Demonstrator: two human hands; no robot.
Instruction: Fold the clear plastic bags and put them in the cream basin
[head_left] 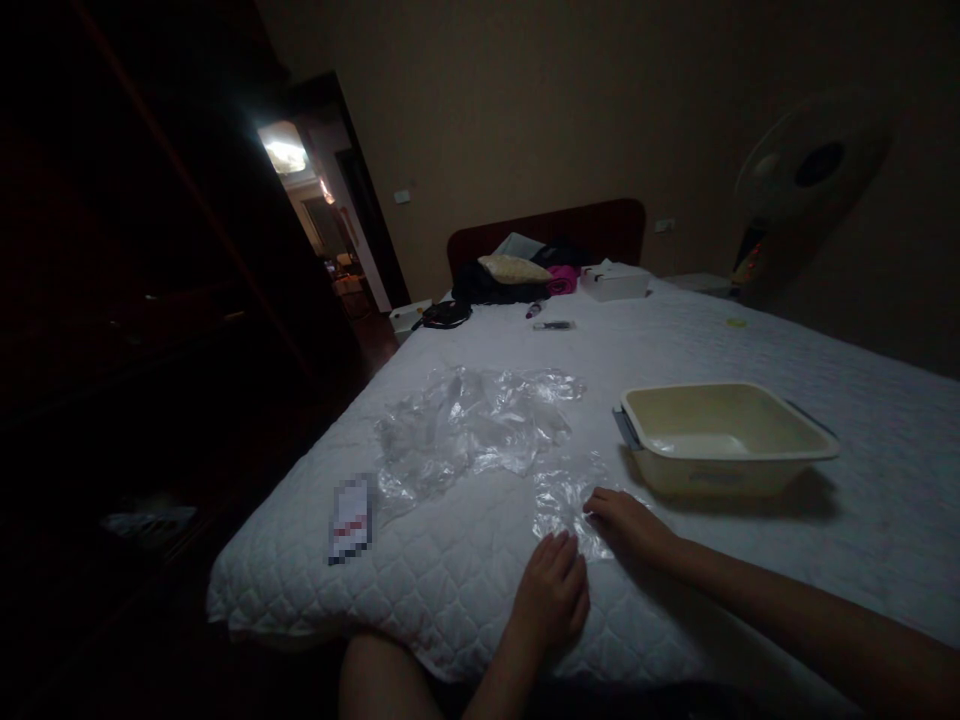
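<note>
Crumpled clear plastic (pixel 480 425) is spread on the white quilted bed, and a smaller piece of clear plastic (pixel 559 505) lies nearer to me. My left hand (pixel 553 592) rests palm down at the near edge of the small piece, its fingers slightly apart and touching the plastic. To its right, my right hand (pixel 630 522) has its fingers bent and closed on the right side of the same piece; the thumb is mostly hidden. A cream plastic basin (pixel 716 475) with grey handles stands just beyond my right hand.
A pixelated flat item (pixel 351 520) lies left on the quilt (pixel 442 560). Farther back are a small packet (pixel 553 325), a black bag (pixel 446 315), a white box (pixel 615 282) and piled clothes and cushions (pixel 514 270). A fan (pixel 817 165) stands at the right.
</note>
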